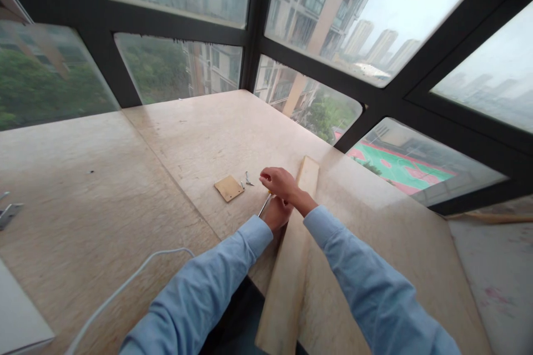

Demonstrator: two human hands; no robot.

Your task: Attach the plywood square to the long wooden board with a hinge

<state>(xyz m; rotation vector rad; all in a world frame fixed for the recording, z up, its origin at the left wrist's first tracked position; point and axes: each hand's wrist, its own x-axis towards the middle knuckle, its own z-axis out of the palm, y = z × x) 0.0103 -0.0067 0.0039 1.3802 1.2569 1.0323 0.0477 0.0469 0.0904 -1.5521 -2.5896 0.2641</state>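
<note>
My right hand [280, 181] is curled closed above the wooden plank [287, 277], crossing over my left hand. Whatever its fingers hold, if anything, is hidden. Just below it, my left hand [277, 213] is closed at the plank's left edge, its fingertips mostly covered by my right wrist. A screwdriver [264, 205] shows beside the left hand: its metal shaft slants down and left from a bit of yellow handle, and it seems to be in that hand. Left of the hands lie several screws [249, 179] and a small square wooden piece [229, 188] with holes along one edge.
The marbled surface [166, 216] has a seam across it and runs to dark-framed windows [250, 39]. A white cable [133, 274] curves at the lower left, near a white flat object [20, 310]. Metal parts [9, 213] lie at the left edge.
</note>
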